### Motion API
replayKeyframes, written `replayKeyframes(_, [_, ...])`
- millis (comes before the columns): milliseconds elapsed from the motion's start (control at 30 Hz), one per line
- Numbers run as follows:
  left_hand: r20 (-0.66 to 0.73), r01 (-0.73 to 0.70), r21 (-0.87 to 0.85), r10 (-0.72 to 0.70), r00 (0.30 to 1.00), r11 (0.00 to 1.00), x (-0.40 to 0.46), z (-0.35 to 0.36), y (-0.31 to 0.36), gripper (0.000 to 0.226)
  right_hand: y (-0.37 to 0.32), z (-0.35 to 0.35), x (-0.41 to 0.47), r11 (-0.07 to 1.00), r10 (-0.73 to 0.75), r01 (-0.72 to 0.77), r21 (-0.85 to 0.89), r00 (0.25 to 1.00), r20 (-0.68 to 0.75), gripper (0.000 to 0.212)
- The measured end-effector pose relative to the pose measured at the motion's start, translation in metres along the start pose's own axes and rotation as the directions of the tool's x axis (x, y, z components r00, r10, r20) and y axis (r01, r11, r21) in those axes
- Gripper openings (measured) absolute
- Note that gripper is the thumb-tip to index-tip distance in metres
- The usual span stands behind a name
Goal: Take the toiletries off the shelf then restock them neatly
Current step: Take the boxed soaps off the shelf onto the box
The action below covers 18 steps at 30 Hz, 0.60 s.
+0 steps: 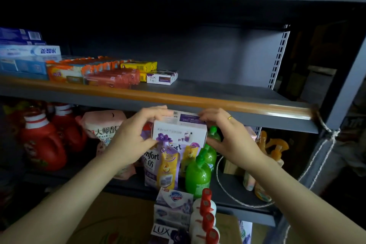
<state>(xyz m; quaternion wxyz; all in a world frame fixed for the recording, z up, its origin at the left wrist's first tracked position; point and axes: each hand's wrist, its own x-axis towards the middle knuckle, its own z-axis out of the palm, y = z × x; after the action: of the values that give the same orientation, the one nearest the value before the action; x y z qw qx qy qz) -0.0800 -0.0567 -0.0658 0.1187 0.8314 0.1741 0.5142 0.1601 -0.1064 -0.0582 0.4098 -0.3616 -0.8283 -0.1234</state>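
I hold white and purple soap boxes [179, 131], seemingly two stacked, just below the front lip of the middle shelf [217, 93]. My left hand [131, 138] grips their left end and my right hand [227, 136] grips the right end. On the shelf, a single Lux soap box [161, 77] lies beside yellow soap bars [138, 66], red packs [112, 79], orange packs [67, 71] and blue toothpaste boxes [25, 53] at the far left. The right half of that shelf is bare.
Below me a cardboard box [118, 222] holds more soap boxes [174, 208] and white bottles with red caps [206, 218]. The lower shelf carries red detergent jugs [42, 144], Comfort refill pouches [164, 164], green bottles [198, 174] and orange spray bottles [275, 148]. A rope [324, 130] ties the shelf post.
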Motion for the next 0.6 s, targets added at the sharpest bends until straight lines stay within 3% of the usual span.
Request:
replayKeyframes(100, [0.026, -0.277, 0.395, 0.29, 0.957, 0.876, -0.01, 0.004, -0.016, 0.042, -0.002, 0.011, -0.011, 0.956, -0.193, 0.166, -0.24, 0.977, -0.093, 0.027])
replayKeyframes(167, [0.002, -0.262, 0.425, 0.289, 0.957, 0.866, -0.016, 0.01, -0.02, 0.052, -0.003, 0.018, -0.017, 0.934, -0.237, 0.2, -0.297, 0.967, -0.095, 0.023])
replayKeyframes(267, [-0.046, -0.193, 0.346, 0.223, 0.974, 0.918, -0.026, 0.017, -0.019, 0.063, -0.001, 0.021, -0.023, 0.96, -0.168, 0.152, -0.237, 0.984, -0.05, 0.029])
replayKeyframes(333, [-0.063, -0.027, 0.238, 0.043, 0.997, 0.971, -0.035, 0.017, -0.012, 0.06, -0.001, 0.017, -0.024, 0.993, -0.053, 0.056, -0.103, 0.998, 0.033, 0.036])
replayKeyframes(400, [-0.044, 0.258, 0.029, -0.257, 0.966, 0.966, -0.049, 0.015, -0.002, 0.05, -0.003, 0.013, -0.024, 0.991, 0.083, -0.095, 0.091, 0.989, 0.121, 0.045])
replayKeyframes(500, [0.083, 0.537, -0.226, -0.533, 0.842, 0.813, -0.08, 0.02, 0.007, 0.038, -0.003, 0.017, -0.026, 0.927, 0.196, -0.244, 0.283, 0.963, 0.187, 0.051])
replayKeyframes(600, [0.228, 0.718, -0.245, -0.681, 0.696, 0.651, -0.109, 0.024, 0.01, 0.029, -0.004, 0.03, -0.029, 0.915, 0.248, -0.307, 0.262, 0.94, 0.235, 0.032])
